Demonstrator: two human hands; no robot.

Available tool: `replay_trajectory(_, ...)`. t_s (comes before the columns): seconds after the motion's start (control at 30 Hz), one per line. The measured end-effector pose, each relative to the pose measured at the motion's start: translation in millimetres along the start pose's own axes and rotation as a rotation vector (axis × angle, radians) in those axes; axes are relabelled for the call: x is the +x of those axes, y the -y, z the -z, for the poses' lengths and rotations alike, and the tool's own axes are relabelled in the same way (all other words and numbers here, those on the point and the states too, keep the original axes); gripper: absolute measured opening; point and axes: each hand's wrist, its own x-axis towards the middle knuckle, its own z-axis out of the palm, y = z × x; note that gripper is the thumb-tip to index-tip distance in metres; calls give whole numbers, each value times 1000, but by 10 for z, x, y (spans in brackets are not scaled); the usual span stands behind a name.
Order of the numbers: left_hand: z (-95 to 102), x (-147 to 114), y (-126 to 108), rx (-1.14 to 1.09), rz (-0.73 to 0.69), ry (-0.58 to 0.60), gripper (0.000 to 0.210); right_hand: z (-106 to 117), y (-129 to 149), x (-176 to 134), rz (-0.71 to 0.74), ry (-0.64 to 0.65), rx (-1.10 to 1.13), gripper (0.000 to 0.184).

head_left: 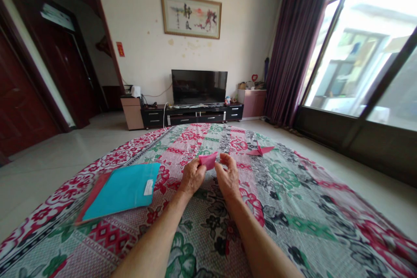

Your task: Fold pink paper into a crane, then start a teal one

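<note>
Pinched between the thumb and fingers of my left hand (192, 176) is a small piece of folded pink paper (208, 160), raised slightly above the cloth. Close by its right edge is my right hand (228, 173), thumb and curled fingers apart; whether the thumb tip touches the paper I cannot tell. Beyond my right hand a pink folded paper figure (260, 150) with pointed wings rests on the cloth. To the left lies a pack of coloured paper (125, 191), blue on top with a white label and a red edge showing.
A patterned floral tablecloth (286, 200) covers the round table under my arms. Past its far edge stand a low black cabinet (185, 115) and a television (199, 87). Curtains (286, 47) and a large window (355, 61) are at the right, doors (22, 95) at the left.
</note>
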Motion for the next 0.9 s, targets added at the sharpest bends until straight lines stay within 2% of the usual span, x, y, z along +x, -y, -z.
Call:
replay_trajectory(0.03,1,2,4,-21,19,18,18,7,-2,9,-24,12,43,38)
replay_trajectory(0.1,1,2,1,-97,47,54,21,7,-13,22,-73,115,151,42)
replay_trajectory(0.2,7,-1,-35,-289,104,92,25,-24,-36,22,-86,267,242,37)
replay_trajectory(0.33,38,3,-90,-469,214,98,19,-65,-42,3,-142,293,250,33)
replay_trajectory(0.53,63,29,-41,-511,228,-26,28,-31,31,-28,-236,401,252,33)
replay_trajectory(0.67,75,42,9,-549,231,-42,26,-4,77,-47,-296,469,266,35)
replay_trajectory(0.9,74,41,45,-571,253,-52,26,6,68,-59,-310,557,278,40)
